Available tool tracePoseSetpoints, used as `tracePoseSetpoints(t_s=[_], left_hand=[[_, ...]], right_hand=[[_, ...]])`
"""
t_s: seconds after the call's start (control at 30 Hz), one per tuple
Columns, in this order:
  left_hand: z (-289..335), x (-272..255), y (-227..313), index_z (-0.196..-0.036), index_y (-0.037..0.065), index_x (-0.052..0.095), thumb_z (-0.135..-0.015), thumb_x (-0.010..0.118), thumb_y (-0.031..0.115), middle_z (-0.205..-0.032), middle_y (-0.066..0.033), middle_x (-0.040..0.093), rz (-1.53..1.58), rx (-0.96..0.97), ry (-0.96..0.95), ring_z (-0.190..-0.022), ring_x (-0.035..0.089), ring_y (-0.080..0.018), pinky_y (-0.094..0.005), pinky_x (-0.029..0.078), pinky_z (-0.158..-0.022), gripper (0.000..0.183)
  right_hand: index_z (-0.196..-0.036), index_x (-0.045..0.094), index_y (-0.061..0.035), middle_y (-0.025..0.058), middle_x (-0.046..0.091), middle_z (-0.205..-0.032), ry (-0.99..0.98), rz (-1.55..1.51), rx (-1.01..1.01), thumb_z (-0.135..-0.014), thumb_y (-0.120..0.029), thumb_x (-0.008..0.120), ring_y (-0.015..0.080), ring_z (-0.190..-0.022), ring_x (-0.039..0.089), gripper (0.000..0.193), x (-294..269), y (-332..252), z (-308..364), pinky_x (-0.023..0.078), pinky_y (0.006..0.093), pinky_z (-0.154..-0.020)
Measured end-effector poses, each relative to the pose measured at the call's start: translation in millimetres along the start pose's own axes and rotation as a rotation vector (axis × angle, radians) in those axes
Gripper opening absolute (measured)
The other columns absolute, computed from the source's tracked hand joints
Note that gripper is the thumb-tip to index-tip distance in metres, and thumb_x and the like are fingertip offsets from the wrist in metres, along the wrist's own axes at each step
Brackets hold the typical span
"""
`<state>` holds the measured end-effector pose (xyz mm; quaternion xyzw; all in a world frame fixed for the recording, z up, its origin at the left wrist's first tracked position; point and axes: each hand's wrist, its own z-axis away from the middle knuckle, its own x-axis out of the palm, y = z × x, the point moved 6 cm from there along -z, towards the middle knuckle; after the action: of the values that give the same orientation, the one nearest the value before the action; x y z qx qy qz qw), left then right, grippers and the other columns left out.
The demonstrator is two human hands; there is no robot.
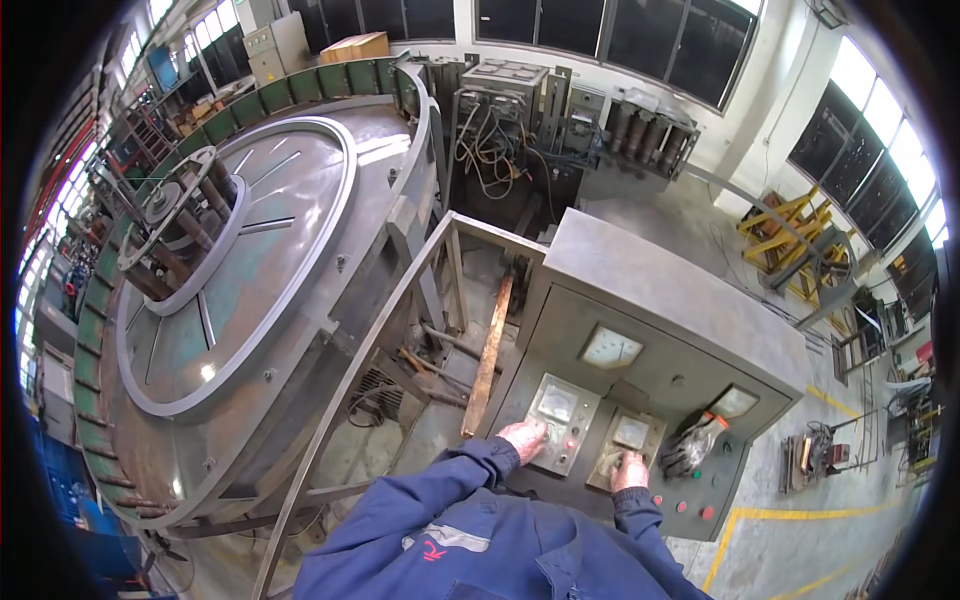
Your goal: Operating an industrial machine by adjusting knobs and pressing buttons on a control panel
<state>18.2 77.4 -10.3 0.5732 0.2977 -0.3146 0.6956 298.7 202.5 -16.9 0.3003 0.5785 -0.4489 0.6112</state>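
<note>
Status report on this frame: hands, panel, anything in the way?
Left hand at left meter module; right hand at right meter module; grips unclear. Both modules on grey control cabinet. Crumpled bundle right of them, blocking neither hand.

No words can be clearly read. A red mark [433, 551] is seen on the blue jacket [520, 540]; dials [612, 346] on the grey control box [660, 350] are too blurry.

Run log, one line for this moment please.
Left hand: at left meter panel; Right hand: at right meter panel; Grip: unclear; Control cabinet: in front; Round metal platform: to the left
</note>
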Motion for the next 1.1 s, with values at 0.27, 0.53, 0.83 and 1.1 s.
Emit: tracePoseSetpoints(t_s=[0.27,0.53,0.83,1.1], left_hand=[[17,-12,-3,-0.116,0.003,0.056,-0.092,0.069,0.029,-0.111,-0.0243,0.065,-0.096,-0.089,-0.027,-0.107,0.066,-0.0431,-0.0507,0.054,-0.092,0.037],[14,-9,0,-0.114,0.004,0.056,-0.093,0.066,0.032,-0.112,-0.0247,0.066,-0.133,-0.16,-0.019,-0.107,0.066,-0.0438,-0.0517,0.054,-0.092,0.036],[16,-12,8,-0.113,0.005,0.056,-0.092,0.066,0.029,-0.11,-0.0243,0.066,-0.129,-0.149,0.023,-0.105,0.066,-0.0444,-0.0522,0.054,-0.09,0.034],[14,0,0,-0.111,0.005,0.055,-0.09,0.068,0.027,-0.108,-0.0237,0.065,-0.145,-0.149,0.048,-0.103,0.066,-0.0444,-0.0522,0.054,-0.089,0.033]], right_hand=[[-0.113,0.062,-0.0063,0.0239,0.064,-0.11,-0.058,-0.073,-0.087,-0.079,-0.024,0.079,0.0429,-0.097,0.068,0.042,20,-15,7,0.056,0.0518,-0.084],[-0.112,0.062,-0.007,0.0231,0.063,-0.109,-0.074,-0.139,-0.132,-0.077,-0.02,0.079,0.0425,-0.096,0.068,0.041,19,-15,2,0.056,0.0515,-0.083],[-0.106,0.06,-0.0044,0.0229,0.064,-0.104,-0.015,-0.172,-0.175,-0.079,-0.019,0.077,0.0403,-0.093,0.069,0.034,9,-17,4,0.056,0.0509,-0.08],[-0.106,0.061,-0.0055,0.0216,0.064,-0.106,0.007,-0.191,-0.177,-0.079,-0.02,0.077,0.0393,-0.095,0.068,0.035,13,-13,3,0.055,0.0497,-0.083]])
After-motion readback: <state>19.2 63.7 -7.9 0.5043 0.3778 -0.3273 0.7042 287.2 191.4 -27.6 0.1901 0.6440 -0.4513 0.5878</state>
